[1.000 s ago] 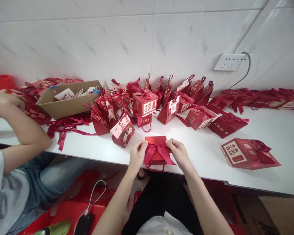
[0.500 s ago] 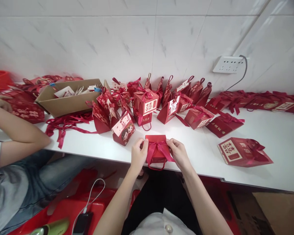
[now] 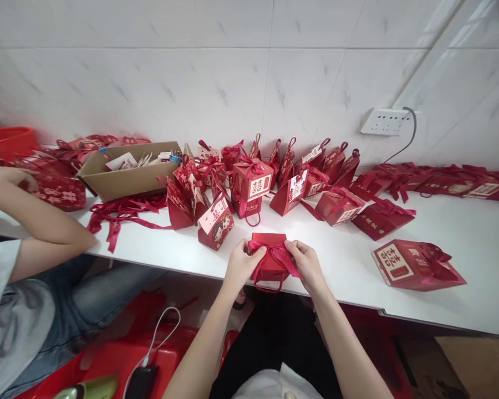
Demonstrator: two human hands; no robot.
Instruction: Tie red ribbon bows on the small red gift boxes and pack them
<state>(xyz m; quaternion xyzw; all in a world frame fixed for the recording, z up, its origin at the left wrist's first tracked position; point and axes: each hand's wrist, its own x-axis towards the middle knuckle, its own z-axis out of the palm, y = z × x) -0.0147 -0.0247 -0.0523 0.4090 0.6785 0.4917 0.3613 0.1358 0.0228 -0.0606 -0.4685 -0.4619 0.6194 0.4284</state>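
A small red gift box (image 3: 270,272) sits at the table's front edge, straight ahead of me. A dark pink ribbon (image 3: 279,256) is tied in a bow across it, and a cord handle hangs at its near side. My left hand (image 3: 242,260) pinches the bow's left loop, thumb laid over it toward the knot. On the other side my right hand (image 3: 305,260) pinches the right part of the bow. Just beyond stands a gift box with a cartoon couple (image 3: 216,224). A stacked box with a double-happiness label (image 3: 253,180) is behind it.
Many red gift boxes line the wall. A cardboard box (image 3: 127,184) of tags and loose ribbons (image 3: 120,213) lie to the left. At far left a co-worker's arm (image 3: 54,230) rests on the white table (image 3: 328,266). One larger box (image 3: 418,266) lies at right, below a socket (image 3: 385,122).
My left thumb has moved inward over the ribbon toward the knot. Both hands still grip the bow. The whole view has shifted slightly, with things appearing lower and a bit further right.
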